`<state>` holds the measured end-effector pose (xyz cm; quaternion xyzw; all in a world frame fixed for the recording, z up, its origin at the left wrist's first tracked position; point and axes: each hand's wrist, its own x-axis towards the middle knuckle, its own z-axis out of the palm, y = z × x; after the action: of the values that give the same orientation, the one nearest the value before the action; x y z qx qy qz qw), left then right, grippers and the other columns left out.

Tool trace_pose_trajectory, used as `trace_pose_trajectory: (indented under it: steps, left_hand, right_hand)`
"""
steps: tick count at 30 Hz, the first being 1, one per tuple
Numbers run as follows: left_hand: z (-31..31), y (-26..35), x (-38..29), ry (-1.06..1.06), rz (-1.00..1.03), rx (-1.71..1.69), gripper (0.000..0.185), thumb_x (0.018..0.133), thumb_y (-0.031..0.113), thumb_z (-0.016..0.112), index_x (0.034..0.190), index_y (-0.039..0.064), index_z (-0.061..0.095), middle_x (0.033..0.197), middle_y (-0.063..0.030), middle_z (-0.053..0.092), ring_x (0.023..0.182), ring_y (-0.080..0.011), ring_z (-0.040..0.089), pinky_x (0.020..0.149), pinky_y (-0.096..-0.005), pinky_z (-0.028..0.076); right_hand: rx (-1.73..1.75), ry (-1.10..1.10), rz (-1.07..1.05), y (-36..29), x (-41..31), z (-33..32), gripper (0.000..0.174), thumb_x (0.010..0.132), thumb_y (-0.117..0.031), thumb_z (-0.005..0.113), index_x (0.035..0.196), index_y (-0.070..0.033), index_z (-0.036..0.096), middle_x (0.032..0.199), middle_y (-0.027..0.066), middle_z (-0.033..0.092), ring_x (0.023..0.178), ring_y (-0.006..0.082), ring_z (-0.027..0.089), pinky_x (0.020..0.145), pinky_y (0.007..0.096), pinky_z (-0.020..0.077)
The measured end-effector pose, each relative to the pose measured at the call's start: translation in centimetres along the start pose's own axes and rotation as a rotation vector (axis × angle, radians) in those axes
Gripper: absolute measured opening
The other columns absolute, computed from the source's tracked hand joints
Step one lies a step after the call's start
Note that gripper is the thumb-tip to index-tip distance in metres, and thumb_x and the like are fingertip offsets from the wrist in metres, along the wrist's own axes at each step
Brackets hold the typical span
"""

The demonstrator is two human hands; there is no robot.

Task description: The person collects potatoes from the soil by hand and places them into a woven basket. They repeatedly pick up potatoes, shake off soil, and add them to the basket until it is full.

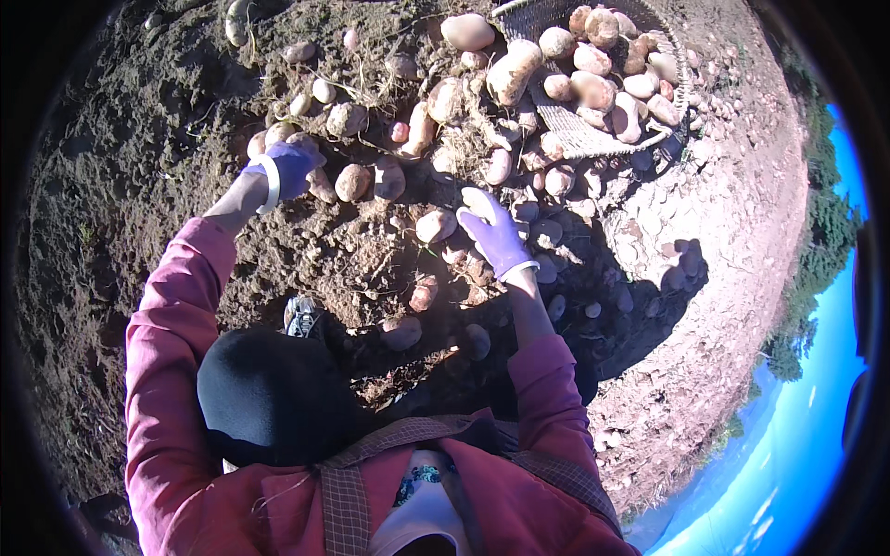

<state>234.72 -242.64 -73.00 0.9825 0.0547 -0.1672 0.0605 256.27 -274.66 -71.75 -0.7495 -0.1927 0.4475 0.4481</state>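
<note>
My left hand, in a purple glove with a white band at the wrist, reaches down among potatoes on the soil at the upper left. Its fingers are partly hidden, and a potato lies against their far side. My right hand, gloved in purple too, is over the dug soil with thumb and fingers apart and nothing between them. Just left of it lies a pale potato. Two brown potatoes rest between the hands. Beyond them, a clump of roots lies among more potatoes.
A woven basket tipped towards me at the upper right holds several potatoes. Loose potatoes also lie in the shadow before my knees. My shoe stands on the soil. Sunlit ground slopes off at the right, with trees beyond.
</note>
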Motion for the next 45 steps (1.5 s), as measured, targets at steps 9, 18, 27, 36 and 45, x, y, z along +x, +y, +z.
trace_pose_trajectory:
  steps: [9, 18, 27, 36, 45]
  left_hand:
    - [5.0, 1.8, 0.6, -0.170, -0.414, -0.383, 0.024, 0.079, 0.029, 0.067, 0.088, 0.008, 0.072, 0.089, -0.0134, 0.068, 0.085, -0.0284, 0.067, 0.073, -0.0389, 0.053]
    - [4.3, -5.5, -5.5, 0.344, -0.581, -0.301, 0.071, 0.073, 0.031, 0.075, 0.136, 0.018, 0.045, 0.126, -0.0127, 0.053, 0.115, -0.0354, 0.051, 0.093, -0.0456, 0.044]
    - [5.6, -5.7, -4.5, 0.398, -0.281, -1.774, 0.069, 0.074, 0.019, 0.075, 0.135, 0.002, 0.045, 0.128, -0.0087, 0.054, 0.118, -0.0171, 0.052, 0.098, -0.0316, 0.044]
    - [4.7, 4.2, -7.3, 0.559, -0.352, -1.201, 0.050, 0.085, 0.019, 0.065, 0.130, 0.002, 0.052, 0.117, -0.0131, 0.057, 0.112, -0.0263, 0.055, 0.098, -0.0369, 0.041]
    - [7.3, -0.7, 2.2, 0.603, -0.554, -0.950, 0.065, 0.078, 0.026, 0.074, 0.134, 0.007, 0.047, 0.120, -0.0127, 0.055, 0.107, -0.0302, 0.058, 0.089, -0.0385, 0.048]
  right_hand:
    - [-0.609, 0.021, 0.007, 6.8, 2.5, 5.8, 0.034, 0.087, -0.036, 0.063, 0.111, -0.014, 0.055, 0.112, 0.0166, 0.059, 0.093, 0.0365, 0.063, 0.078, 0.0427, 0.0519]
    - [1.182, -0.279, 0.337, 9.6, -1.3, 4.4, 0.033, 0.092, -0.034, 0.054, 0.099, -0.002, 0.059, 0.102, 0.0165, 0.062, 0.101, 0.0340, 0.059, 0.088, 0.0473, 0.0491]
    - [1.142, -0.518, 0.323, 2.3, 0.5, 10.4, 0.052, 0.092, -0.033, 0.056, 0.136, -0.010, 0.043, 0.125, 0.0196, 0.056, 0.089, 0.0295, 0.062, 0.084, 0.0486, 0.0501]
    - [1.570, -0.679, 0.395, -3.1, 0.3, 15.2, 0.059, 0.088, -0.053, 0.059, 0.133, -0.019, 0.044, 0.118, 0.0110, 0.056, 0.079, 0.0206, 0.059, 0.066, 0.0396, 0.0499]
    - [0.814, -0.022, -0.401, -14.8, 6.8, -1.1, 0.065, 0.092, -0.047, 0.056, 0.139, -0.004, 0.041, 0.138, 0.0146, 0.048, 0.127, 0.0307, 0.046, 0.109, 0.0483, 0.0347]
